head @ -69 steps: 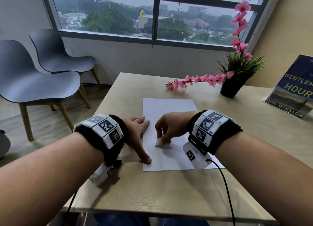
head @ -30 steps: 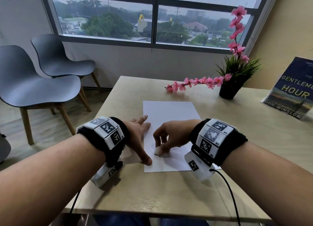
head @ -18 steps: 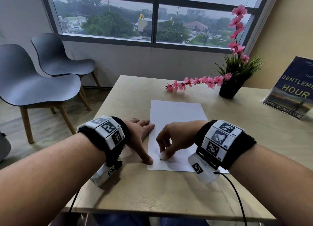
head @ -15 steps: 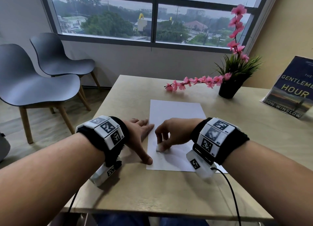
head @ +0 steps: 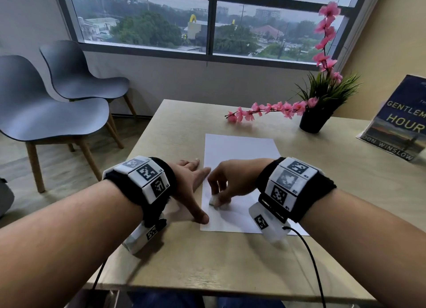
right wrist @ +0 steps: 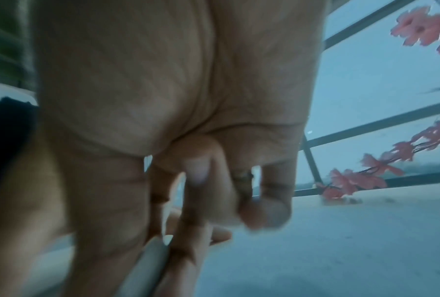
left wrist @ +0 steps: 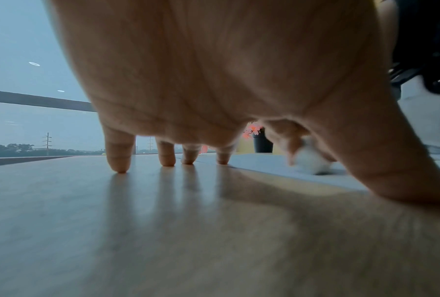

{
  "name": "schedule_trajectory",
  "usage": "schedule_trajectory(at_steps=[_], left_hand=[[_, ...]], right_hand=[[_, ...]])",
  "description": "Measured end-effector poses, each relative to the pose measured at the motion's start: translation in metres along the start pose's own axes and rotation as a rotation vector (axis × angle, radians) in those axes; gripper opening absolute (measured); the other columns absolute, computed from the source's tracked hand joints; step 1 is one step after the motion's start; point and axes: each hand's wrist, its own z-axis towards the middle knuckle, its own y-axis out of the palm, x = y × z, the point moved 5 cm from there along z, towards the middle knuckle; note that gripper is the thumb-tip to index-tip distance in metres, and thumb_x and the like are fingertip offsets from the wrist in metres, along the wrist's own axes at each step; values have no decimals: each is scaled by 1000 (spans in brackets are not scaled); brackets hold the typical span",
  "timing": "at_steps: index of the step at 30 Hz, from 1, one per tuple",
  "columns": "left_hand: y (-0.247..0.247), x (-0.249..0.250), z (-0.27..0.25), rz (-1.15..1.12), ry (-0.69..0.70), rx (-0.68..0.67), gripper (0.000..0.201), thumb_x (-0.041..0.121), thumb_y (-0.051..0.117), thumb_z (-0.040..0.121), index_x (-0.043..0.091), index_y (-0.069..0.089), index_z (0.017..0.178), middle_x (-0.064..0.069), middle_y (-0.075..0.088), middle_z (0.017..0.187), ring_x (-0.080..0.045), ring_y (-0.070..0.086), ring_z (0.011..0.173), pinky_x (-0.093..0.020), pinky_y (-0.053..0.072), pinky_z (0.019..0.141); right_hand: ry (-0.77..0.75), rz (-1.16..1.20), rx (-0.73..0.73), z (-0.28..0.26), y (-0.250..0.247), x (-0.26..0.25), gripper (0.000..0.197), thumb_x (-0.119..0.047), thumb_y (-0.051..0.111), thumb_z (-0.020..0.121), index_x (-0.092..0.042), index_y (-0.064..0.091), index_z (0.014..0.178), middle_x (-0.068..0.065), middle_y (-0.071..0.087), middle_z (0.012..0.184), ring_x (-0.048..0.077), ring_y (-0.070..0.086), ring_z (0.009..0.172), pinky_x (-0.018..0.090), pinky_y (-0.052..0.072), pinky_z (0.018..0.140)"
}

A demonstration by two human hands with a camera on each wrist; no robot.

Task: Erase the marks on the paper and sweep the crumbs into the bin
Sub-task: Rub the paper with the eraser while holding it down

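Wooden table (head: 230,257), white paper (head: 239,150).
My right hand (head: 232,180) pinches the eraser (head: 215,201) on the paper; my flat left hand (head: 186,183) touches the paper's edge. Only my left wrist view shows fingertips (left wrist: 120,160) pressing down.

A: Soft grey daylight is coming through the window (head: 212,21), throwing faint shadows beneath the hands onto the table (head: 230,261).

B: Edges are bowing in the head view; the right wrist view is blurring heavily, bluish.

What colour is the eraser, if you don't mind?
White; the eraser shows best in the head view.
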Motion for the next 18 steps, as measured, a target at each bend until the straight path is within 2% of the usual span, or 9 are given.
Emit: schedule_trajectory(at_steps=[3, 7, 9, 11, 14, 18], left_hand=[[0, 0, 1, -8, -1, -5, 137, 81, 69, 47, 41, -16, 147, 3, -21, 158, -21, -17, 146, -47, 3, 120], [0, -2, 1, 13, -6, 10, 138, 82, 68, 48, 39, -18, 146, 3, -19, 159, -21, -16, 147, -46, 5, 120], [0, -2, 1, 21, -9, 12, 138, 83, 67, 48, 38, -19, 146, 3, -19, 159, -21, -15, 147, -46, 6, 120], [1, -2, 1, 12, -8, 9, 138, 83, 67, 47, 40, -18, 146, 3, -20, 159, -21, -16, 147, -46, 5, 120], [2, -3, 2, 3, -12, 12, 139, 83, 68, 46, 40, -17, 146, 4, -21, 159, -20, -16, 146, -45, 4, 120], [2, -3, 2, 10, -9, 6, 140, 84, 67, 45, 39, -19, 146, 5, -20, 159, -19, -17, 146, -47, 5, 120]], right_hand=[[-32, 0, -94, -5, 6, -4, 25, -41, 72, 84, -20, 68, 97, -5, 74, 94, 1, 58, 78, 22, 42, 69], [-4, -22, 56, 8, -7, -1, 26, -43, 73, 82, -21, 69, 96, -4, 74, 92, -2, 56, 73, 27, 42, 74], [6, -24, 74, 11, -8, -1, 23, -42, 74, 82, -21, 68, 92, -3, 74, 88, -1, 56, 71, 30, 45, 76], [-22, -26, 14, 8, -2, -4, 20, -41, 73, 82, -24, 67, 88, -4, 74, 85, 2, 58, 74, 32, 48, 80], [-42, -18, -44, 5, 1, -7, 19, -41, 73, 83, -24, 68, 90, -5, 75, 86, 1, 58, 76, 27, 43, 73], [19, -28, 82, 13, -8, 2, 25, -43, 73, 82, -22, 68, 94, -5, 74, 84, 2, 59, 76, 31, 47, 79]])
